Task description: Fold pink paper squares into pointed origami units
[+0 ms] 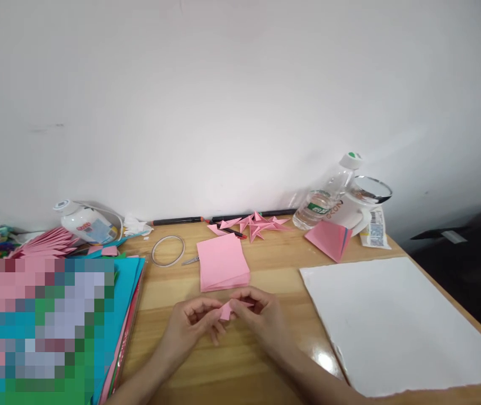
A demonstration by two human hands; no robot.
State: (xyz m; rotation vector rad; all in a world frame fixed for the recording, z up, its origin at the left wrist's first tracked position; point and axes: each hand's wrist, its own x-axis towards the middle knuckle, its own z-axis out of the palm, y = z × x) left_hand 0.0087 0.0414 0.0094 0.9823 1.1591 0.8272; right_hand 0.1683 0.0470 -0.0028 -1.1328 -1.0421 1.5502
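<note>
A small folded piece of pink paper (225, 311) is pinched between my two hands above the wooden table (168, 315). My left hand (192, 320) grips its left side with thumb and fingers. On its right side, the thumb and fingers of my right hand (259, 315) close on it, hiding part of the folds. Just beyond my hands lies a stack of square pink paper (223, 261). Scissors (190, 260) stick out from under the stack's left edge. Several folded pink pointed pieces (259, 226) lie behind it.
A ring of tape (168, 251) lies left of the stack. A white board (396, 326) covers the right side. Along the wall stand a water bottle (318, 197) and a white cup (350, 211). Coloured paper sheets (128, 298) are piled at left, near a white bottle (86, 222).
</note>
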